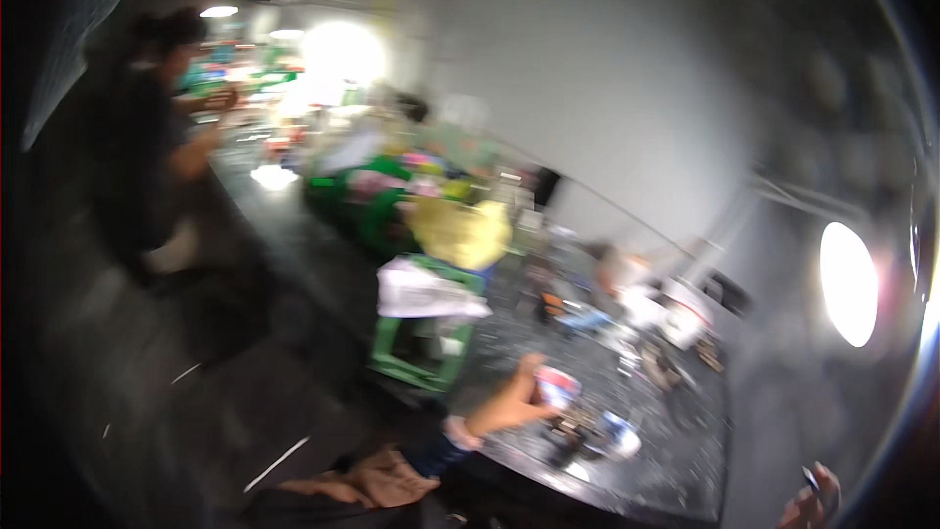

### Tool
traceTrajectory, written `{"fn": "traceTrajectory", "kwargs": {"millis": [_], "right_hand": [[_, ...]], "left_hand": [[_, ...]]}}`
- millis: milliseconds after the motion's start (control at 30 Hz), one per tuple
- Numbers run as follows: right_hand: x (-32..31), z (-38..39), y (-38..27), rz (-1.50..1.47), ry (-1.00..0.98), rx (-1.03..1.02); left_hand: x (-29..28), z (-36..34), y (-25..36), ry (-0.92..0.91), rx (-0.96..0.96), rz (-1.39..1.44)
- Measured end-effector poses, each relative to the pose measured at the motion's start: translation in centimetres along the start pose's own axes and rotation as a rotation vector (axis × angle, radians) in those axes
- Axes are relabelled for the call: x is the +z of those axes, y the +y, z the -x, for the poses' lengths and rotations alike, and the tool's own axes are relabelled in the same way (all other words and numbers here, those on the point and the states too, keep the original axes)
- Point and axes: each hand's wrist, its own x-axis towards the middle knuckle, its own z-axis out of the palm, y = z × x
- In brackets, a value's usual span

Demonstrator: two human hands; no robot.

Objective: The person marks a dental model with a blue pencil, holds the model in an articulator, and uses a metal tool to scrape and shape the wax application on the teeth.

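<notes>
At the lower right edge, the right hand (817, 502) is blurred; whether it is clenched or loose, I cannot tell. The left hand (501, 409) clasps a small, round, red, white and blue tub (558, 389) at the near side of the glossy black tabletop (671, 475) (probably light, stiff and slick, best gripped round its sides). Beyond stands an open-framed green plastic crate (416, 373) under a limp white sheet (428, 290), then a rounded, crinkled-looking yellow bag (455, 230).

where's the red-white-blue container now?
Head view, right of centre: the container is at the left hand, up-left of a blue-and-white object.
</notes>
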Motion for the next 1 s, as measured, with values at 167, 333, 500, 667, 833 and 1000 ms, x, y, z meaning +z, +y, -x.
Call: {"fn": "traceTrajectory", "kwargs": {"millis": [167,333,500,667,833,1000], "right_hand": [[0.5,-2.4,0.8,-0.083,0.237,-0.138],[15.8,-7.5,3.3,-0.214,-0.299,-0.209],[23.8,-6.5,13.5,-0.494,-0.373,-0.159],[27.9,-4.0,18.6,-0.821,-0.362,-0.45],[28.2,-3.2,17.3,-0.816,-0.508,-0.253],[27.1,-4.4,17.5,-0.724,-0.752,-0.288]], "left_hand": [[-0.3,-1.0,2.9,-0.148,-0.247,-0.034],[-1.3,-0.3,3.4,-0.117,-0.232,-0.243],[-1.5,-0.1,6.0,-0.166,-0.208,-0.222],[-1.1,-1.2,6.6,-0.309,-0.383,-0.299],[-1.7,-1.5,6.5,-0.344,-0.425,-0.335],[-1.7,-1.5,6.3,-0.351,-0.445,-0.307]]}}
